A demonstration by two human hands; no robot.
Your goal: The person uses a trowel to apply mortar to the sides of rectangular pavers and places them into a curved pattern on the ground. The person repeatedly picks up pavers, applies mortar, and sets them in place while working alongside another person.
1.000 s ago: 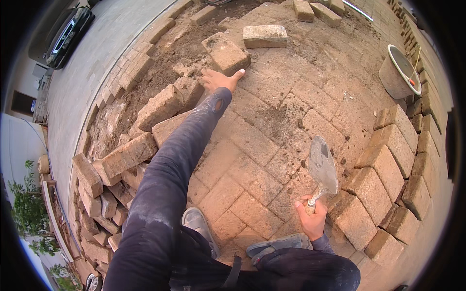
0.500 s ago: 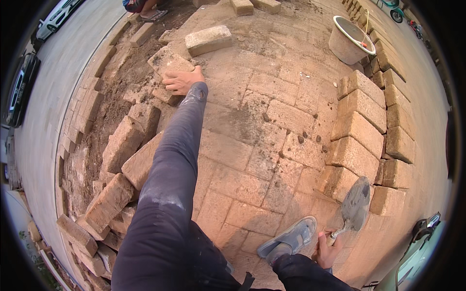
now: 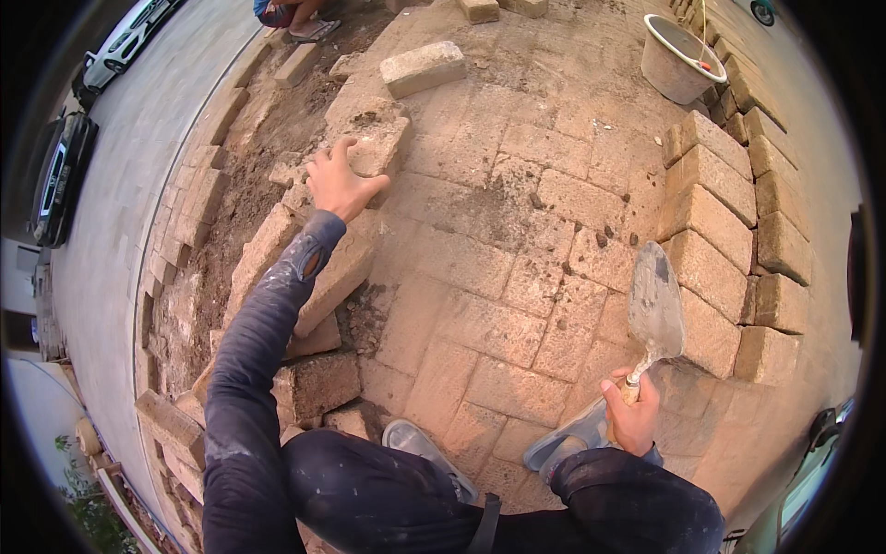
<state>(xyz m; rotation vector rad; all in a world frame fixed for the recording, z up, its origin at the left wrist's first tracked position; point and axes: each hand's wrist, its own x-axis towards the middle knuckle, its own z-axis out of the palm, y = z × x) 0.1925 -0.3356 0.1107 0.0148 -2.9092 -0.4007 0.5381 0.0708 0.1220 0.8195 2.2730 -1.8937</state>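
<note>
My left hand [image 3: 343,182] is open, its fingers spread at the near side of a tan paving block [image 3: 380,148] with crumbs of dark soil on top. I cannot tell whether the fingertips touch it. Another long block [image 3: 343,268] lies just below that wrist, partly hidden by my forearm. In my right hand [image 3: 633,413] is a trowel, closed round its wooden handle. The trowel's grey, mortar-smeared blade [image 3: 656,300] points away from me, above the paving beside the stacked blocks on the right.
Stacked blocks [image 3: 709,222] line the right side, with a bucket [image 3: 678,69] beyond. A single block [image 3: 423,69] lies farther ahead. Loose blocks [image 3: 318,383] are piled at left, beside a soil strip [image 3: 242,217]. Another person's sandaled foot [image 3: 316,30] shows at the top left.
My left hand has come off the block, drawn back toward me and spread its fingers. My right hand has lifted the trowel forward. The view has shifted, and my left foot now shows.
</note>
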